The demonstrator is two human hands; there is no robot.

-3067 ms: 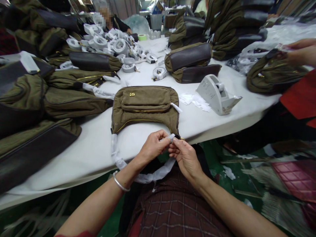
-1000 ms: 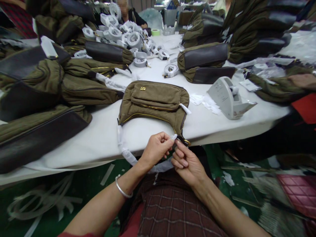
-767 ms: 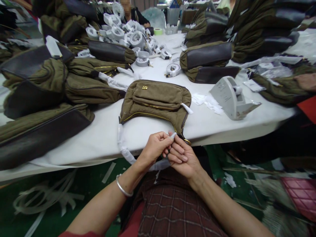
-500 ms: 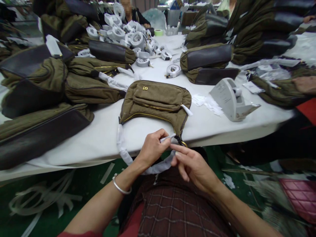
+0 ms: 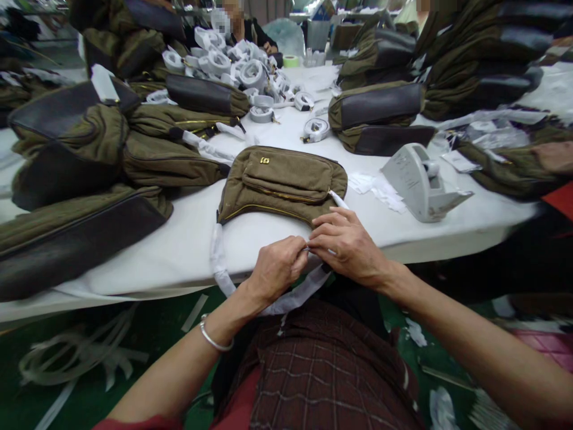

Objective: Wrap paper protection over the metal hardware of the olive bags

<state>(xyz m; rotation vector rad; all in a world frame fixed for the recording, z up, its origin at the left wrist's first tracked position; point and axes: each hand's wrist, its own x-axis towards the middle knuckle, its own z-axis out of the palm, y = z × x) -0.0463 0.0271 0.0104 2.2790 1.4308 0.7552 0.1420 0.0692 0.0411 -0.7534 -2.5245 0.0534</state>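
White sheeting covers the work table [image 5: 179, 251], which is crowded on every side. Both hands meet at its near edge on the wrapped strap [image 5: 219, 263] of an olive canvas shoulder bag [image 5: 282, 182].

Left hand [image 5: 275, 269]: fingertips pinched tight on the strap end. Right hand [image 5: 347, 242]: fingers curled over the same spot, touching the left's fingertips and closed on the strap where it joins the bag's right corner; thumb hidden.

From the grip the strap, sheathed in white wrap, loops down off the table edge and up to the bag's left corner. The bag lies flat just beyond the grip, front pocket up, brass-coloured zips closed, with a small gold badge [image 5: 265, 160] on the pocket. Its contents cannot be seen.

Right of the grip stands a grey tape dispenser [image 5: 416, 182] with a roll in it, and paper scraps [image 5: 376, 186] lie between it and the bag. Left of the grip are stacked olive bags [image 5: 80, 155]. Far beyond lies a heap of coiled straps [image 5: 242, 65].
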